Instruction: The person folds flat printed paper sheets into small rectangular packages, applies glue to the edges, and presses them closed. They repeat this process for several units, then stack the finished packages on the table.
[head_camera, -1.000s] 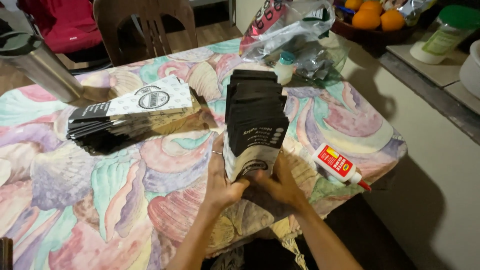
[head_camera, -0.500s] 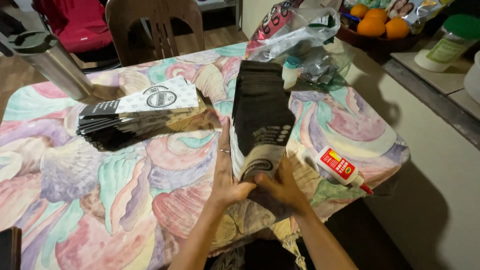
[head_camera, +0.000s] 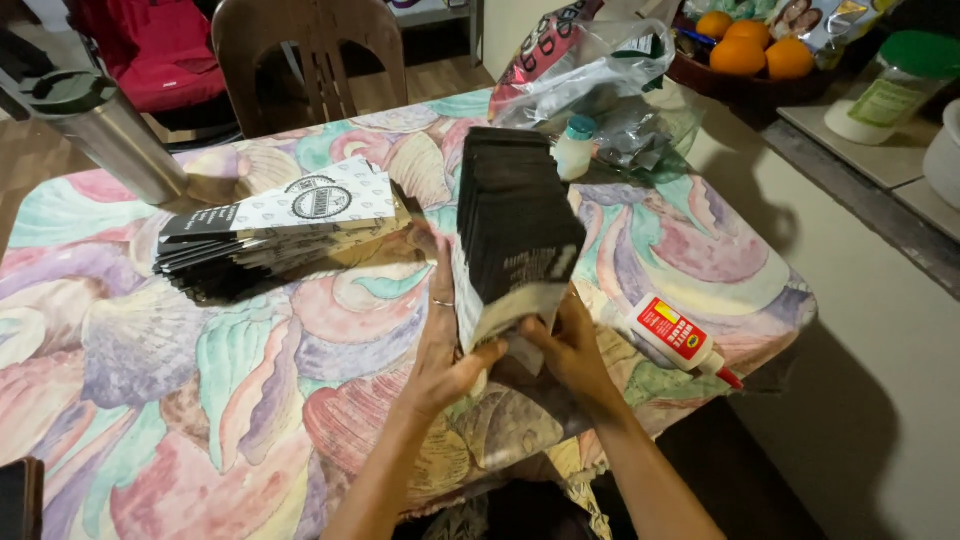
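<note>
On a table (head_camera: 200, 400) with a colourful shell cloth, the left hand (head_camera: 445, 350) and right hand (head_camera: 575, 350) squeeze a tall stack of dark flat cartons (head_camera: 515, 225) between them.

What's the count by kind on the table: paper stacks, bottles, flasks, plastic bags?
Stacks of flat black-and-white paper pieces: 2 (one in both hands, one lying flat)
Bottles: 2 (glue bottle, small capped bottle)
Steel flask: 1
Plastic bags: 1 heap, not separable
Total: 6
</note>
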